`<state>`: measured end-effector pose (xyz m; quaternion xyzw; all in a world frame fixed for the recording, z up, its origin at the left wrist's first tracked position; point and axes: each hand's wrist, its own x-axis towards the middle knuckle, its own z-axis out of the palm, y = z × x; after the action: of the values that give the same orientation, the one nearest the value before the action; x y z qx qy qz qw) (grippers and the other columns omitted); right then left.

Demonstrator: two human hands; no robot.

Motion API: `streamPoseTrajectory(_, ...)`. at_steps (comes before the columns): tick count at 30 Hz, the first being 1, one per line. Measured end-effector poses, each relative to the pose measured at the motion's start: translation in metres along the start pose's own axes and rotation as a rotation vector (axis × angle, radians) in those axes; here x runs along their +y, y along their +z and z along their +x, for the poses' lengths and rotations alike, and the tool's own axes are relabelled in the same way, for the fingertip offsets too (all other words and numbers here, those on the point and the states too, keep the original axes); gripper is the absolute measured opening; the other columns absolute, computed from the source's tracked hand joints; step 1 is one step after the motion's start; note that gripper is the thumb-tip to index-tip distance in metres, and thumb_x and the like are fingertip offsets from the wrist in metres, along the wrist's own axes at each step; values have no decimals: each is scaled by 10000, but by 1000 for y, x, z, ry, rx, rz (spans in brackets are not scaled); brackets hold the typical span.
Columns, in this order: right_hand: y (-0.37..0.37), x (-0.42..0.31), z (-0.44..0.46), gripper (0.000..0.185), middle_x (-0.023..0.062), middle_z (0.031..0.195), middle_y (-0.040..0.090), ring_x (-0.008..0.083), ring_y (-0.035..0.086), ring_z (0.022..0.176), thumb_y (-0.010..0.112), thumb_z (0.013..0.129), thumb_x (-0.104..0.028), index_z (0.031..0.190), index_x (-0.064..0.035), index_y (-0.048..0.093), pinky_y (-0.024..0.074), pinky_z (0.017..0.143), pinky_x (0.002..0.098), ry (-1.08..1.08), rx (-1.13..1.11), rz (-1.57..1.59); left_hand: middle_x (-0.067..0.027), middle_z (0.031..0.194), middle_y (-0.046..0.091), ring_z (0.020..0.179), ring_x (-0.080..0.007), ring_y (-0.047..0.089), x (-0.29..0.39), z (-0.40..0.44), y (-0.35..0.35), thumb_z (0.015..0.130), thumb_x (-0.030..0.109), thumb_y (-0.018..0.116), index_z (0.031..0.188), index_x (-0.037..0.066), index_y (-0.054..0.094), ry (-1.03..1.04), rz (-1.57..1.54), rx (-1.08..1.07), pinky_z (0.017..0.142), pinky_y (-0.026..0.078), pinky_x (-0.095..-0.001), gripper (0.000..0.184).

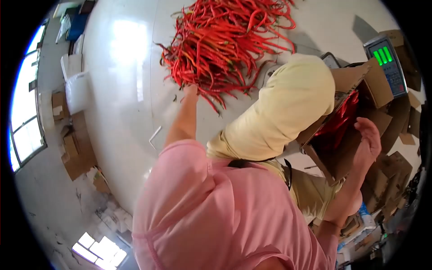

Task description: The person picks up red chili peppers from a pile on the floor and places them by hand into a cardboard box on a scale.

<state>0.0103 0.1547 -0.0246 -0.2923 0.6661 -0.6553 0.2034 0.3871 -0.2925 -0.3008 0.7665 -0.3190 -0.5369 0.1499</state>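
A large heap of long red chili peppers lies on the pale floor ahead of me. My left hand reaches to the near left edge of the heap and touches the peppers there; its fingers are hidden among them. On my right stands an open cardboard box with its flaps up and a shiny red lining inside. My right hand is raised at the right side of that box, fingers loosely spread, with nothing in them.
A digital scale display with green digits stands behind the box. More cardboard is piled at the far right. My bent knee rises between the heap and the box. Cartons line the left wall.
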Motion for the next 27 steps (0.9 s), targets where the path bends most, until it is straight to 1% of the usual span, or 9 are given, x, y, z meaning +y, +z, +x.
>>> streamPoseTrajectory(4,-13,4,-1,337,193,1138,544,255,542,998,354,795,67,1085,71,525,424,901,360,64,119,-70,-91,978,589,826,-214,561,-40,42,-21,772,110,587,1003,57,580,-14,274,359,721,470,-355,237)
streamPoseTrajectory(8,-12,0,-4,413,206,1105,561,243,553,963,343,745,95,1117,70,522,432,881,356,66,241,-53,-132,1028,615,894,-229,590,-55,19,-29,756,102,584,1095,31,585,-70,117,309,772,465,-324,346)
streamPoseTrajectory(11,-16,4,-9,415,209,1106,559,241,552,952,348,747,95,1122,64,523,426,884,358,91,266,-44,-143,988,638,892,-254,611,-57,25,-20,747,81,568,1075,38,612,215,280,273,787,465,-335,333)
streamPoseTrajectory(14,-13,5,-11,401,194,1099,562,236,545,951,366,757,84,1125,61,524,420,883,351,115,279,-41,-154,965,643,902,-278,617,-31,28,10,750,65,541,1040,39,628,709,461,217,788,466,-349,304)
streamPoseTrajectory(18,-6,1,-12,383,171,1092,564,224,534,945,384,773,73,1131,61,519,410,877,332,153,288,-63,-171,1072,596,980,-322,577,14,44,51,758,87,545,1110,12,563,923,639,105,833,463,-374,361)
streamPoseTrajectory(22,0,-6,-12,385,164,1081,565,220,535,939,367,767,85,1118,63,525,416,861,324,173,282,-83,-192,1096,570,1017,-337,547,56,50,80,757,196,662,1192,5,488,566,730,45,885,438,-397,506)
streamPoseTrajectory(23,0,-5,-12,385,161,1082,566,218,535,938,367,766,87,1115,61,528,417,858,320,175,287,-88,-192,1198,506,1098,-352,486,61,63,82,742,258,703,1199,13,480,476,794,11,927,413,-415,564)
streamPoseTrajectory(24,-1,-5,-13,384,157,1083,567,216,535,937,367,765,88,1111,59,532,418,855,317,180,292,-94,-183,1272,433,1172,-367,402,67,48,88,742,271,698,1188,32,494,498,871,105,951,400,-430,545)
streamPoseTrajectory(27,-2,-3,-14,381,145,1083,571,209,537,935,375,768,89,1108,50,541,421,848,306,154,254,-78,-139,1201,467,1180,-328,368,76,21,94,744,303,685,1156,78,515,490,1123,151,946,399,-428,499)
